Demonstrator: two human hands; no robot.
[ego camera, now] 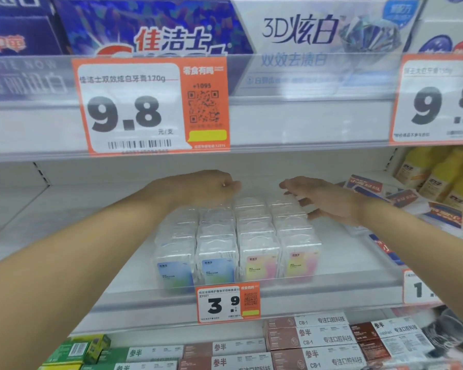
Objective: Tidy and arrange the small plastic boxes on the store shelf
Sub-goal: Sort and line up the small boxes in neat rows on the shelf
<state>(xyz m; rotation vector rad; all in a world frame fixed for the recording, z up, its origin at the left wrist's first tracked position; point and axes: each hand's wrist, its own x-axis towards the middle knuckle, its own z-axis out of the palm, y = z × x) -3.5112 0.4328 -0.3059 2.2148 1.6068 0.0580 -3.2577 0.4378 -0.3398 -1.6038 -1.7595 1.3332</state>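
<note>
Several small clear plastic boxes [241, 241] stand in four tidy rows on the white shelf [96, 236]. The two left rows carry blue-green labels, the two right rows pink-yellow ones. My left hand [211, 186] reaches over the back left of the block, its fingers curled downward behind the rear boxes; what they hold, if anything, is hidden. My right hand [321, 200] hovers at the back right of the block with fingers spread and straight, close beside the rightmost row.
A price tag [227, 303] reading 3.9 hangs on the shelf's front rail. Flat red-and-blue packets [412, 206] and yellow boxes [444, 177] lie to the right. The upper shelf edge [292, 124] with its 9.8 tags sits close above my hands. Toothpaste cartons [318, 340] fill the shelf below.
</note>
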